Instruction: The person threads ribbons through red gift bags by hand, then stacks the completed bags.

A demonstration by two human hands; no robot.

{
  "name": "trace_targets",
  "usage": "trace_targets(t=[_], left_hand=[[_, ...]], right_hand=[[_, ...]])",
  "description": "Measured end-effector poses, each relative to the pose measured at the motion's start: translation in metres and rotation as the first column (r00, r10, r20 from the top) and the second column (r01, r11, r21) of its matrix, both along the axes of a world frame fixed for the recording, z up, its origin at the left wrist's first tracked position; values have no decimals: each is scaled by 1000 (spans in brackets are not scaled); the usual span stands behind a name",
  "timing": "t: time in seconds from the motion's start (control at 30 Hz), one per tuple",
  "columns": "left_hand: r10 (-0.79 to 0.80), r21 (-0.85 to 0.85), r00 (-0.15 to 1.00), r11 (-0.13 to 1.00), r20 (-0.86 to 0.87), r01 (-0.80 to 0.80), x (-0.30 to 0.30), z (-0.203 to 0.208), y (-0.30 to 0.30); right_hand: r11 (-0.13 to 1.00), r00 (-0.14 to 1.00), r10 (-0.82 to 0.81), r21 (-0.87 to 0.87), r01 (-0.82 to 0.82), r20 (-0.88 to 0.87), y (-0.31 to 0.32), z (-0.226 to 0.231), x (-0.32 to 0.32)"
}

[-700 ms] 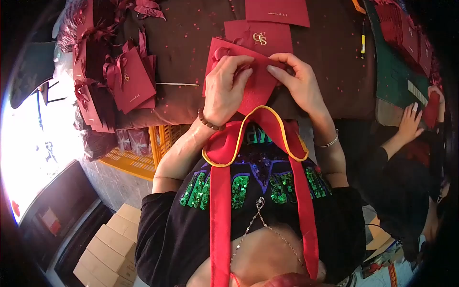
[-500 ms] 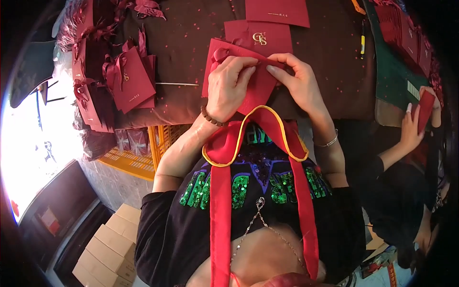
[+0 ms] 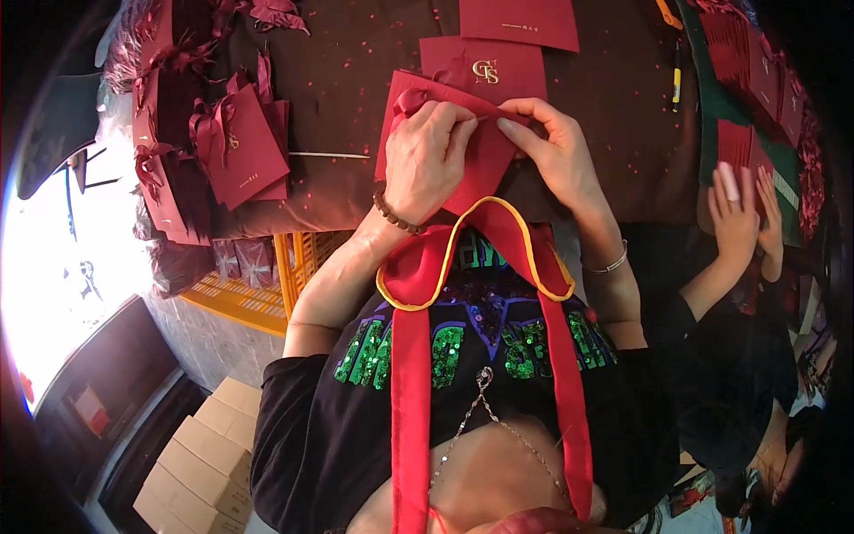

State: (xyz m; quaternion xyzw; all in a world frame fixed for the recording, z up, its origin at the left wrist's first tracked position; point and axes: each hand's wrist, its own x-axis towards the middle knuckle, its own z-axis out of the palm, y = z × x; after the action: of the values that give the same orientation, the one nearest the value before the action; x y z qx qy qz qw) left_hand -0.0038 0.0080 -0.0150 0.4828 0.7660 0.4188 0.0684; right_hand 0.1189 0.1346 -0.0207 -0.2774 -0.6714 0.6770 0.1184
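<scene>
I've got left hand (image 3: 425, 158) and right hand (image 3: 562, 153) at the red bag (image 3: 485, 165). Left grip is pinched, contents unclear; can't tell if right grip is closed.

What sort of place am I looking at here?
Probably a hand-assembly or packaging workshop: red ribboned pieces lie grouped on a cloth-covered table, and cardboard boxes are stacked at the lower left.

Red bag (image 3: 487, 165) matt paper; ribbon bow (image 3: 411, 101) satiny cloth; tablecloth (image 3: 338, 98) dull fabric; yellow crate (image 3: 238, 307) smooth plastic
</scene>
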Motion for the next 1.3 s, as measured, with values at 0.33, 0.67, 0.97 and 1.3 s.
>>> trace_targets(t=[0.33, 0.67, 0.97, 1.3], left_hand=[[-62, 35, 972, 997, -225, 71, 1, -5, 4], [-127, 167, 981, 974, -147, 151, -5, -11, 0], [-38, 196, 946, 975, -321, 106, 2, -18, -18], [-179, -36, 983, 983, 41, 180, -5, 27, -22]], right_hand=[[999, 999, 29, -17, -30, -42, 0, -3, 2], [1000, 994, -1, -15, -1, -112, -8, -9, 4], [966, 994, 113, 234, -109, -6, -16, -5, 5], [805, 976, 216, 570, -164, -25, -11, 10, 3]])
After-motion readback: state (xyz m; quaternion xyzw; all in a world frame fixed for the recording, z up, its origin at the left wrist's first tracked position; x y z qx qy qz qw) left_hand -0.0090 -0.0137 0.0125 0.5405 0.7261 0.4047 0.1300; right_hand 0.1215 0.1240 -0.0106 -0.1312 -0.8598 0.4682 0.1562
